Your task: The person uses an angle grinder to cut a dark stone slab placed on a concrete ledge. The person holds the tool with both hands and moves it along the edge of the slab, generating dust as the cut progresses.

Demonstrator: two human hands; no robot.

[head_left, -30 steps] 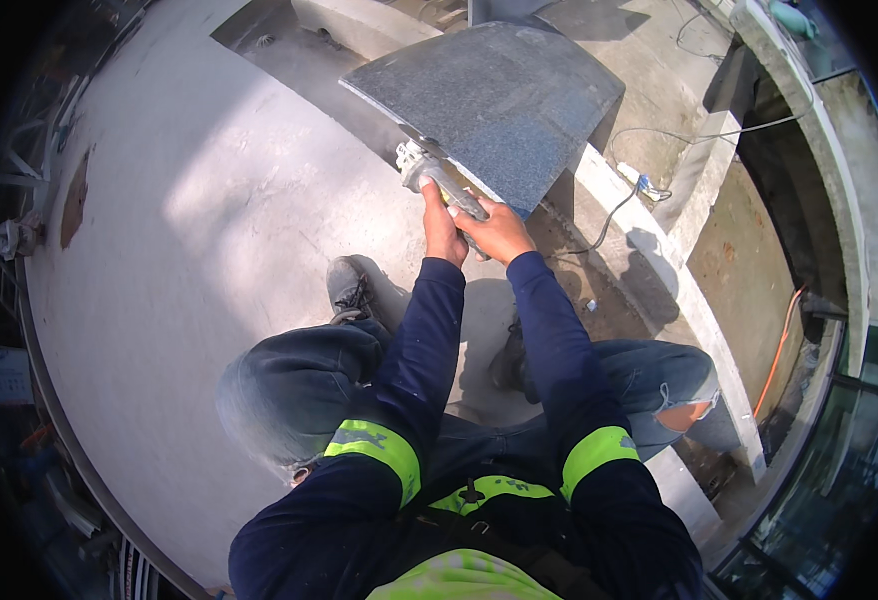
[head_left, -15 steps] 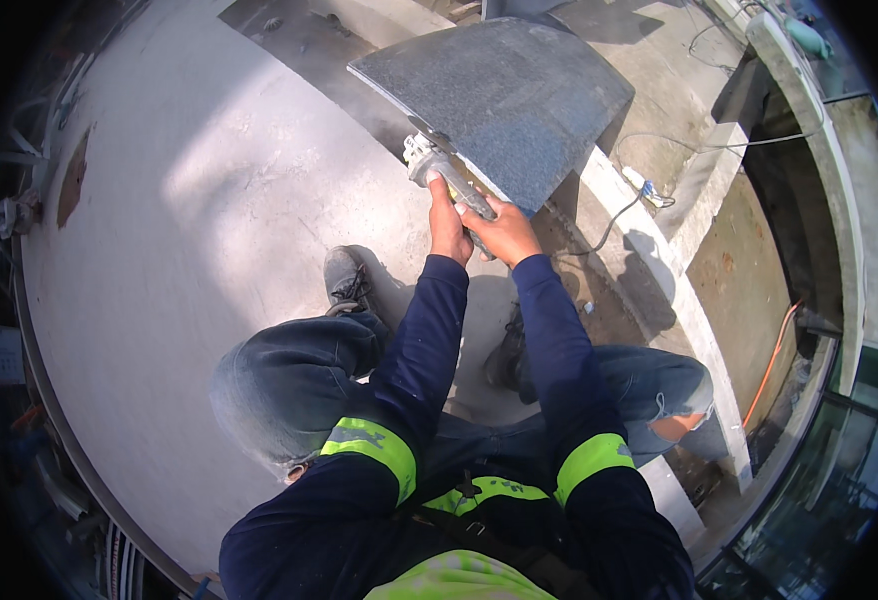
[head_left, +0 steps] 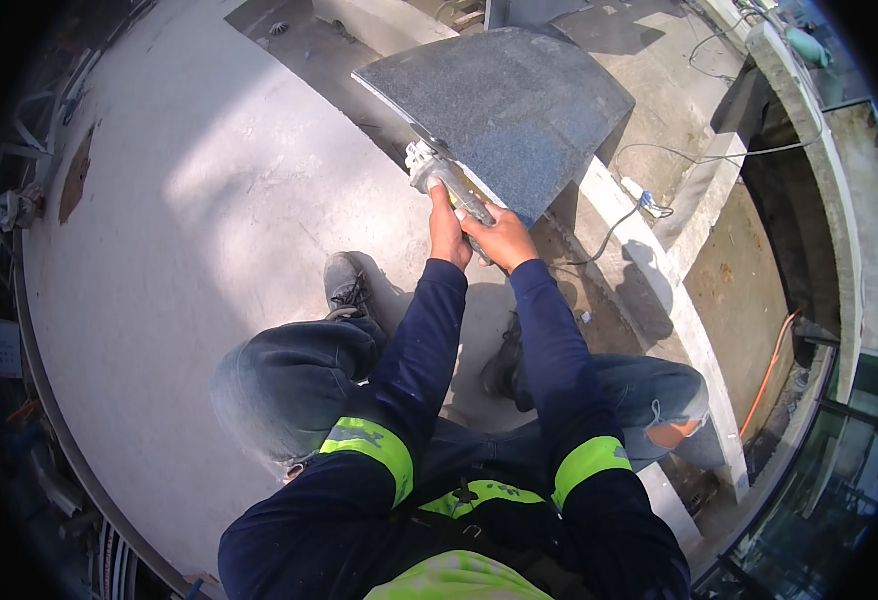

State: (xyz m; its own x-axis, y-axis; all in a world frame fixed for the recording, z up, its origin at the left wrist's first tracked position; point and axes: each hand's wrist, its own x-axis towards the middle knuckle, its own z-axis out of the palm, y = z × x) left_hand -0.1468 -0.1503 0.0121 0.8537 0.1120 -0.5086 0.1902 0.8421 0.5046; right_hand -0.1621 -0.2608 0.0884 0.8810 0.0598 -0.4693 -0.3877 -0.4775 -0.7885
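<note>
An angle grinder (head_left: 471, 204), pale with dust, lies between my two hands, its head up against the near edge of a dark grey stone slab (head_left: 519, 115). My left hand (head_left: 446, 232) wraps the grinder's body just behind the head, thumb along its top. Farther back, my right hand (head_left: 504, 240) is closed round the rear of the body. The disc is mostly hidden at the slab's edge. A pale strip shows along that edge, running past the tool.
Right of the slab, a dark cable (head_left: 609, 243) leads to a white connector (head_left: 635, 190) on a concrete ledge (head_left: 681, 290). Low concrete walls (head_left: 709, 195) divide recessed bays beyond. An orange hose (head_left: 771, 365) lies at right. My shoe (head_left: 345, 285) rests on the pale floor (head_left: 229, 215).
Both hands keep hold of the angle grinder at nearly the same spot on the slab's edge. The whole scene sits slightly lower in the picture, and the haze beside the slab looks thinner.
</note>
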